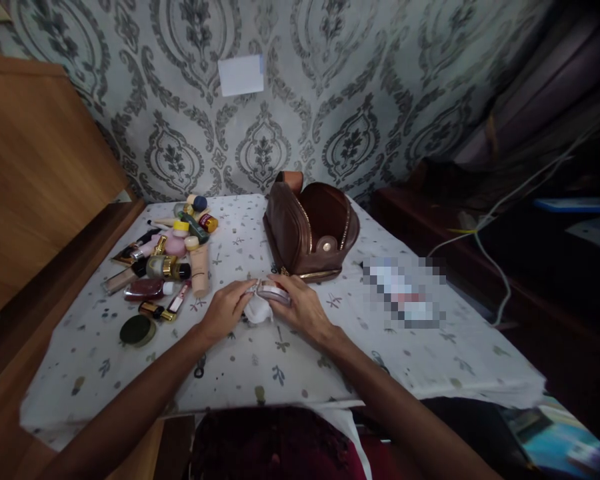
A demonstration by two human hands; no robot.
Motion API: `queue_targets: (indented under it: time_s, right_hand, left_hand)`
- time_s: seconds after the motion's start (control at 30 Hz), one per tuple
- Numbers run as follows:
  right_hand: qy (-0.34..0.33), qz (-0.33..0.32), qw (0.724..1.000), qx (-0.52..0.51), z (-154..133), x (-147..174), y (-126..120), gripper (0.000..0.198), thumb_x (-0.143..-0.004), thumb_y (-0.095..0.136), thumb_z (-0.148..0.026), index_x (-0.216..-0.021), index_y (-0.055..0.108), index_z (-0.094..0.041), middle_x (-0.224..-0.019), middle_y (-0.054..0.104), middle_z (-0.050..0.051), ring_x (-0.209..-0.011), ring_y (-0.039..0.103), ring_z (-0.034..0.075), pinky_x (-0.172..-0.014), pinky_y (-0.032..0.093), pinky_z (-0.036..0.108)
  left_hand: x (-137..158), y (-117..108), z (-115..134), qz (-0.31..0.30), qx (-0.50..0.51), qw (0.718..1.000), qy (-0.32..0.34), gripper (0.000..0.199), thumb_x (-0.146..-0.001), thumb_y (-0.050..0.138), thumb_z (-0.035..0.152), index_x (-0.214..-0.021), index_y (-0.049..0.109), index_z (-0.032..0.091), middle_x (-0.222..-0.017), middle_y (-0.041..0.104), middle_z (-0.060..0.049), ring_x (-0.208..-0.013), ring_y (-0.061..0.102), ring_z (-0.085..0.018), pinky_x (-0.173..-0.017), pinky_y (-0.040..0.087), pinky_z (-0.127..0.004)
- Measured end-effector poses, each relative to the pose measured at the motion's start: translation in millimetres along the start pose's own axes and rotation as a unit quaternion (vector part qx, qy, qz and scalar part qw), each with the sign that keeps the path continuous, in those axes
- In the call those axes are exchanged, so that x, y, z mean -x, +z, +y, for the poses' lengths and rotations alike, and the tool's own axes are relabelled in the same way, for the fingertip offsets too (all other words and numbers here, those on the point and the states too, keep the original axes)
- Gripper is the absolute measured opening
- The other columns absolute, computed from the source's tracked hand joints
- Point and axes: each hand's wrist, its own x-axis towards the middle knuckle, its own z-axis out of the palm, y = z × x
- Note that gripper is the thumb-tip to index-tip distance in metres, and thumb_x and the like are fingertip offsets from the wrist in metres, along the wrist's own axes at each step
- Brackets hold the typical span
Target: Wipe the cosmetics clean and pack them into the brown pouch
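Note:
My right hand (306, 308) grips a small round compact (274, 292) with a pale rim, in front of the bag. Opposite it, my left hand (229, 308) pinches a white wipe or tissue (258, 312) against the compact's left side. The cloth hangs down below the fingers. Just behind both hands stands a brown leather toiletry bag (287, 227), its zip undone and its top gaping. Left of my hands lies a pile of cosmetics, with a peach tube (199, 270), a dark red bottle (145, 289) and a dark green round jar (137, 331) among them.
A patterned white cloth (280, 373) covers the table. On the right lies a blurred-out packet (403, 290). A wooden cabinet (45, 153) stands at the left, and a white cable (500, 280) runs past the table's right edge. Papered wall closes off the back.

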Motion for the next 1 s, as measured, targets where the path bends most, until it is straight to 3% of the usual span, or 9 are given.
queue_targets:
  time_s: [0.1, 0.2, 0.37, 0.53, 0.6, 0.77, 0.83, 0.9, 1.0]
  right_hand:
    - [-0.012, -0.014, 1.000, -0.020, -1, -1, -1, 0.016, -0.088, 0.061, -0.029, -0.104, 0.062, -0.022, -0.099, 0.068, 0.007, -0.095, 0.060, 0.024, -0.085, 0.047, 0.035]
    - [0.031, -0.011, 0.992, -0.119, -3, -2, -1, 0.016, -0.088, 0.062, -0.034, -0.098, 0.060, -0.022, -0.092, 0.065, 0.003, -0.088, 0.059, 0.020, -0.080, 0.046, 0.032]
    - [0.127, 0.047, 0.950, -0.280, -1, -4, 3, 0.032, -0.078, 0.071, -0.043, -0.094, 0.054, -0.021, -0.084, 0.056, -0.002, -0.078, 0.053, 0.016, -0.071, 0.044, 0.027]
    - [0.190, 0.049, 0.909, -0.369, -1, -5, 9, 0.042, -0.072, 0.075, -0.047, -0.095, 0.052, -0.021, -0.092, 0.060, 0.000, -0.085, 0.055, 0.017, -0.079, 0.046, 0.029]
    - [0.214, 0.049, 0.879, -0.422, -3, -4, 12, 0.043, -0.072, 0.076, -0.048, -0.097, 0.054, -0.022, -0.096, 0.062, 0.001, -0.088, 0.057, 0.017, -0.081, 0.047, 0.029]
    - [0.283, 0.042, 0.756, -0.589, -9, -6, 15, 0.040, -0.072, 0.079, -0.043, -0.100, 0.058, -0.023, -0.098, 0.066, 0.000, -0.087, 0.061, 0.016, -0.079, 0.052, 0.029]
    - [0.289, 0.032, 0.721, -0.629, -9, -8, 16, 0.038, -0.074, 0.078, -0.042, -0.101, 0.061, -0.022, -0.101, 0.068, 0.002, -0.091, 0.063, 0.018, -0.083, 0.053, 0.031]
    - [0.290, 0.023, 0.698, -0.654, -9, -10, 16, 0.036, -0.078, 0.074, -0.046, -0.103, 0.063, -0.022, -0.105, 0.070, 0.004, -0.095, 0.065, 0.020, -0.087, 0.054, 0.035]
    - [0.295, -0.014, 0.689, -0.662, -7, -10, 18, 0.035, -0.088, 0.059, -0.053, -0.108, 0.064, -0.024, -0.111, 0.071, 0.005, -0.101, 0.065, 0.021, -0.091, 0.054, 0.038]
  left_hand:
    - [1, 3, 3, 0.017, -0.001, 0.999, 0.031, 0.031, -0.098, 0.046, 0.023, -0.124, 0.062, 0.017, -0.117, 0.071, -0.011, -0.108, 0.067, -0.021, -0.095, 0.055, -0.039]
    - [1, 4, 4, 0.020, 0.002, 0.999, 0.035, 0.032, -0.099, 0.045, 0.023, -0.127, 0.060, 0.019, -0.117, 0.071, -0.011, -0.108, 0.067, -0.021, -0.095, 0.055, -0.039]
    - [0, 2, 5, 0.043, 0.008, 0.998, 0.036, 0.034, -0.099, 0.045, 0.023, -0.131, 0.057, 0.018, -0.117, 0.070, -0.011, -0.107, 0.067, -0.021, -0.093, 0.056, -0.039]
    - [-1, 1, 7, 0.059, 0.015, 0.997, 0.040, 0.037, -0.099, 0.045, 0.022, -0.135, 0.054, 0.019, -0.120, 0.068, -0.012, -0.111, 0.065, -0.021, -0.096, 0.055, -0.040]
    - [-2, 1, 9, 0.064, 0.015, 0.997, 0.051, 0.038, -0.099, 0.045, 0.019, -0.136, 0.053, 0.019, -0.123, 0.067, -0.012, -0.114, 0.063, -0.021, -0.099, 0.054, -0.040]
    - [-3, 0, 13, 0.072, -0.003, 0.994, 0.088, 0.045, -0.097, 0.046, 0.013, -0.142, 0.047, 0.022, -0.131, 0.063, -0.012, -0.124, 0.057, -0.020, -0.105, 0.050, -0.041]
    - [-3, -1, 15, 0.070, -0.011, 0.993, 0.100, 0.049, -0.097, 0.045, 0.012, -0.145, 0.043, 0.024, -0.134, 0.061, -0.011, -0.128, 0.055, -0.020, -0.107, 0.049, -0.043]
    - [-3, -1, 16, 0.070, -0.014, 0.991, 0.111, 0.051, -0.098, 0.044, 0.012, -0.147, 0.039, 0.025, -0.138, 0.058, -0.011, -0.131, 0.052, -0.021, -0.108, 0.047, -0.045]
    - [-4, -3, 18, 0.074, -0.011, 0.990, 0.118, 0.053, -0.098, 0.042, 0.012, -0.149, 0.036, 0.026, -0.144, 0.054, -0.011, -0.133, 0.050, -0.022, -0.110, 0.046, -0.046]
